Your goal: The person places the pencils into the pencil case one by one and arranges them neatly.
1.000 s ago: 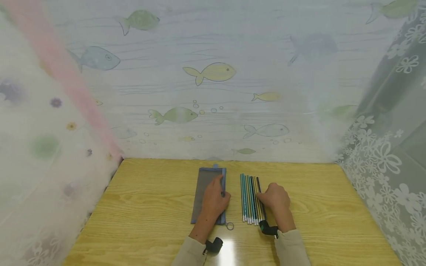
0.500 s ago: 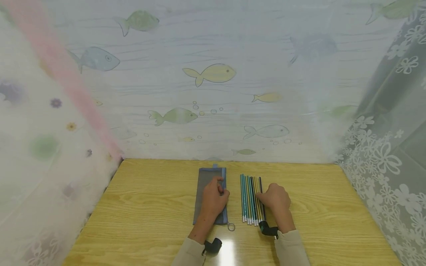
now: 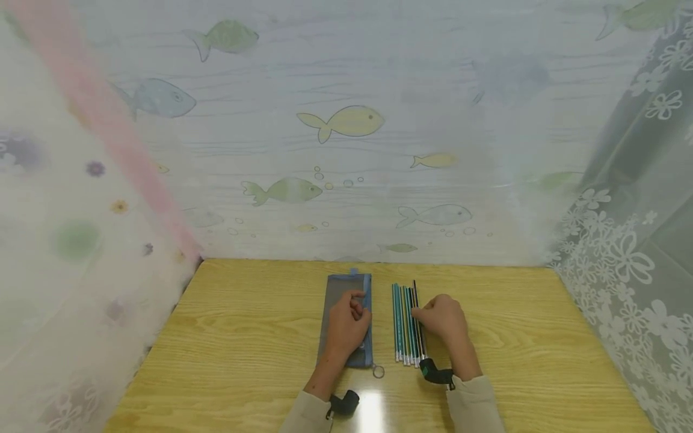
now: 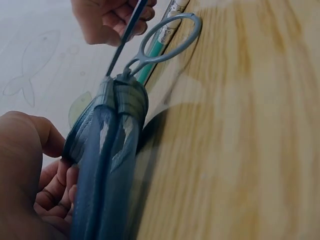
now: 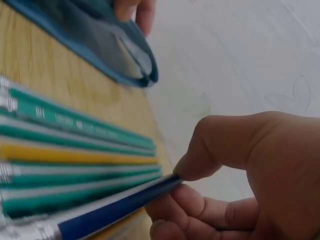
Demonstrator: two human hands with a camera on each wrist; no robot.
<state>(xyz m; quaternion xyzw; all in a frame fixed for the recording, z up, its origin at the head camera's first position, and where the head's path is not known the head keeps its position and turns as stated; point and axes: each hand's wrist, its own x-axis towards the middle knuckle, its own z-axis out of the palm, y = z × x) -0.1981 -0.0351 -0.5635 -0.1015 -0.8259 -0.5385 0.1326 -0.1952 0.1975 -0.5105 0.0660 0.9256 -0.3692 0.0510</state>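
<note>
A blue-grey mesh zip pencil case (image 3: 338,285) lies on the table, a ring on its zip pull (image 3: 378,371). My left hand (image 3: 345,322) is over it, and in the left wrist view its thumb and fingers pinch the case's edge, which bulges open. Right of the case several pencils (image 3: 400,325), mostly green with some yellow, lie side by side, eraser ends toward me. My right hand (image 3: 445,316) pinches a dark blue pencil (image 5: 115,207) between thumb and fingers, raised slightly above the row in the right wrist view.
The wooden table (image 3: 243,337) meets a fish-patterned curtain (image 3: 346,198) at its far edge. Sheer flowered curtains hang at the left and right. A dark wrist camera (image 3: 344,403) sits at the left cuff and another camera (image 3: 435,371) at the right.
The left fingers have curled in and the case has shifted slightly right. My right hand has moved a little left, and the dark pencil with it, its far end now higher than the others.
</note>
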